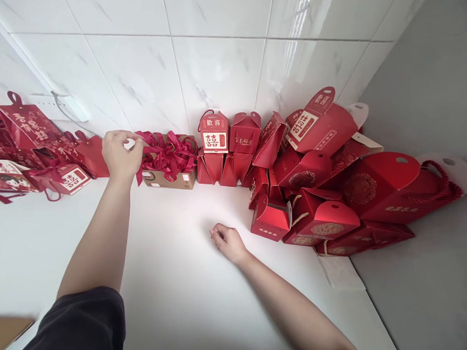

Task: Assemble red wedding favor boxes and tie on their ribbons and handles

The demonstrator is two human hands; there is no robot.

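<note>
My left hand (122,152) is raised at the left end of a brown cardboard box (169,180). Its thumb and fingers are pinched together on a dark red ribbon (139,175), part of which hangs beside the box. A tangled heap of such ribbons (172,150) fills the box and spills over its rim. Resting over the white table, my right hand (228,242) is curled closed, and I see nothing in it. The nearest thing to it is a small red gift box (270,220) with gold lettering, a little to its right.
Red gift boxes (324,174) are piled at the right against a grey panel (433,116). More red boxes (30,127) with ribbon handles are stacked at the left. Small boxes (215,133) stand along the tiled wall. Bottom left shows a brown cardboard edge (2,330).
</note>
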